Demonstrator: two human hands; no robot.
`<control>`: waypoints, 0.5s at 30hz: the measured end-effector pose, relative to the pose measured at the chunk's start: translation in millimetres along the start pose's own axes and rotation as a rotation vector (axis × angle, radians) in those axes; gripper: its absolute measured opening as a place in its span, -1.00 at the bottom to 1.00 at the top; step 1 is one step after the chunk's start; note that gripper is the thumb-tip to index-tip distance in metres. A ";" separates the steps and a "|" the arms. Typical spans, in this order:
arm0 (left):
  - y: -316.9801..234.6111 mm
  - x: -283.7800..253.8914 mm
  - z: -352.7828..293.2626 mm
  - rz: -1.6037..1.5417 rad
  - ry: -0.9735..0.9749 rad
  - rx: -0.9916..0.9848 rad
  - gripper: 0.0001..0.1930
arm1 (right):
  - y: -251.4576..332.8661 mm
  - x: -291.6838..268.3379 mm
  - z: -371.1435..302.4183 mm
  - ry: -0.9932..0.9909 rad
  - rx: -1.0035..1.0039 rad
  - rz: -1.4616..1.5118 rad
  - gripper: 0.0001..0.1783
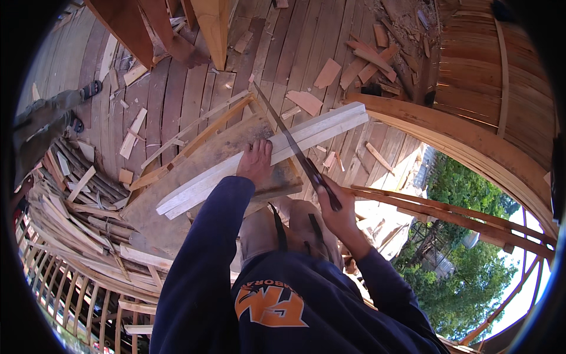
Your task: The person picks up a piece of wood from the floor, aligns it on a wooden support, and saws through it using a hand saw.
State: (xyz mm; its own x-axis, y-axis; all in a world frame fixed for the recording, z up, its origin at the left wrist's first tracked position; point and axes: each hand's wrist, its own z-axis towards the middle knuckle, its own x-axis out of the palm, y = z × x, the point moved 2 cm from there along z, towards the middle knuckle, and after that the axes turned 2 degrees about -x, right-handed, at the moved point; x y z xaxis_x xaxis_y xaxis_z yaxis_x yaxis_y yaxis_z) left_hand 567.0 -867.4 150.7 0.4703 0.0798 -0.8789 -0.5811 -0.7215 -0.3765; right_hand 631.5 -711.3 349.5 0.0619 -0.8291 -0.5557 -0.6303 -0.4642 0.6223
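A long pale squared timber [200,183] lies slantwise across a worn wooden work board [227,137], its far right end jutting past the board. My left hand [256,160] rests on the timber, fingers curled over its far edge. In my right hand [337,207] is a handsaw [289,137], held by its dark handle. The long blade slants across the timber to the right of my left hand, its tip pointing away from me. A groove or joint line runs along the timber's length. Whether the blade has cut into it I cannot tell.
Offcuts [327,72] and shavings litter the plank floor [171,109]. Stacked wood strips [65,218] lie at left beside a slatted railing [82,304]. A person's sandalled foot [91,89] stands at far left. A curved beam [466,133] and rails [448,212] border an opening at right.
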 end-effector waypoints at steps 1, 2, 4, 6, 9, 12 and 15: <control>-5.7 -5.3 7.9 0.011 -0.031 0.031 -0.36 | 7.7 23.3 50.0 -0.063 -0.119 0.125 -0.66; 1.7 -9.8 14.7 0.047 -0.061 0.023 -0.35 | 22.8 29.9 73.1 -0.059 -0.099 0.063 -0.65; 7.7 -5.6 7.5 0.009 -0.036 -0.008 -0.35 | 18.6 27.3 55.1 -0.018 -0.072 0.096 -0.64; 17.1 -9.3 11.3 0.013 -0.037 -0.035 -0.35 | 16.4 11.0 6.7 -0.035 -0.057 0.001 -0.61; 12.3 1.9 -4.0 0.056 0.005 -0.054 -0.36 | 20.0 -52.4 -108.2 0.099 0.114 -0.090 -0.53; 5.7 -0.1 4.0 0.036 0.004 -0.038 -0.37 | 7.4 -52.7 -106.8 0.035 -0.029 -0.128 -0.55; 1.8 0.2 2.5 0.050 0.001 -0.008 -0.37 | 5.4 13.1 16.4 -0.015 -0.014 -0.033 -0.68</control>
State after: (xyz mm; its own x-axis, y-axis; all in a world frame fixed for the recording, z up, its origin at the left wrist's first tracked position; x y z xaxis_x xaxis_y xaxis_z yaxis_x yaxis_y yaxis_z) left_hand 564.3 -867.0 149.1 0.4418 0.0429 -0.8961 -0.5982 -0.7303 -0.3299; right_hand 616.3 -719.6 336.5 0.0710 -0.8084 -0.5844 -0.6175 -0.4957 0.6107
